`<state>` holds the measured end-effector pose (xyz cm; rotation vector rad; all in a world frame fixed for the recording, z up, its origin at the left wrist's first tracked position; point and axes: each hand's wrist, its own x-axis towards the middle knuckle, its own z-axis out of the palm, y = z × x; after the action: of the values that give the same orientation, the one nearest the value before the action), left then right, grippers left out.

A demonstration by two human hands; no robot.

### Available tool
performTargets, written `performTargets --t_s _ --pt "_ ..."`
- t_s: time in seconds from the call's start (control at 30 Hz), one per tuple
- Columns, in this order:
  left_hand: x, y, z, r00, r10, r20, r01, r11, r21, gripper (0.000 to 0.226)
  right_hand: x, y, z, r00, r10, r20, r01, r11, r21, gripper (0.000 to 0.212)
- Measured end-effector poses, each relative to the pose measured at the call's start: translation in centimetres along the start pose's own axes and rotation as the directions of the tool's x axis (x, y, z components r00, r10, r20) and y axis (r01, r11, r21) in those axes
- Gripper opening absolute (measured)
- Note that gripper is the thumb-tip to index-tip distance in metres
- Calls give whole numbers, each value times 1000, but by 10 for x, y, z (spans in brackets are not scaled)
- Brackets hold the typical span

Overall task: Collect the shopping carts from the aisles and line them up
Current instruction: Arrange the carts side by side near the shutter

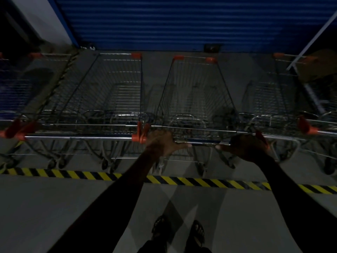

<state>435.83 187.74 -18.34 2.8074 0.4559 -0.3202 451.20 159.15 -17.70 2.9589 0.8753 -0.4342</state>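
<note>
Several wire shopping carts with orange corner caps stand side by side facing a blue shutter. The middle cart [196, 92] is straight ahead of me. My left hand [161, 141] grips the left end of its handle bar [204, 141], and my right hand [245, 147] grips the right end. A cart on the left [109, 92] stands close beside it, its handle [78, 137] level with mine. Another cart [269, 99] stands on the right.
A yellow-and-black striped line [182, 180] crosses the grey floor behind the carts' rear wheels. The blue roller shutter [182, 21] closes off the far side. A white pole [310, 39] leans at the right over a brown box [317, 66]. My sandalled feet [178, 232] stand behind the line.
</note>
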Motion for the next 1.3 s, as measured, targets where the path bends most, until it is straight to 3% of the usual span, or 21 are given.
performTargets --t_s 0.07,0.17,0.23,0.33,0.5,0.7,0.8,0.9,1.0,1.13,1.23,1.3 --pt "1 -1 4 1000 -3 -16 2 1000 -6 83 -3 -2 -1 1000 5 -23 -4 999 32 93" --pt "6 -3 6 999 -26 -35 28 998 53 114 -5 -3 -3 998 -22 -53 23 999 28 92" --pt "6 -1 6 999 -19 -32 21 998 59 112 -6 -2 -4 998 -47 -51 50 998 49 89" --pt "-1 6 -2 1000 13 -23 -11 998 67 88 -3 0 -4 991 -89 -99 88 996 -9 90" --pt "-4 9 -2 999 -33 0 33 997 71 86 -9 -2 -12 990 -117 -76 111 991 -76 76" --pt "2 6 5 996 -86 -12 87 996 34 114 -4 3 -2 988 -66 -136 56 995 -77 97" --pt "3 8 6 994 -113 -4 113 993 14 119 0 4 -5 995 -75 -71 69 994 -82 84" --pt "3 11 7 992 -126 -5 126 991 48 124 2 6 -6 992 -101 -81 94 992 -84 88" --pt "0 12 3 991 -127 29 127 992 29 118 2 8 -5 994 -90 -54 87 994 -64 81" --pt "-1 13 3 993 -118 16 118 993 31 111 4 8 -6 994 -83 -64 81 996 -38 109" --pt "-1 12 2 996 -87 31 88 996 -14 88 2 8 -5 995 -70 -70 68 997 -30 101" --pt "-2 11 2 996 -84 30 85 996 -37 87 1 7 0 994 -63 -85 59 997 -43 88"
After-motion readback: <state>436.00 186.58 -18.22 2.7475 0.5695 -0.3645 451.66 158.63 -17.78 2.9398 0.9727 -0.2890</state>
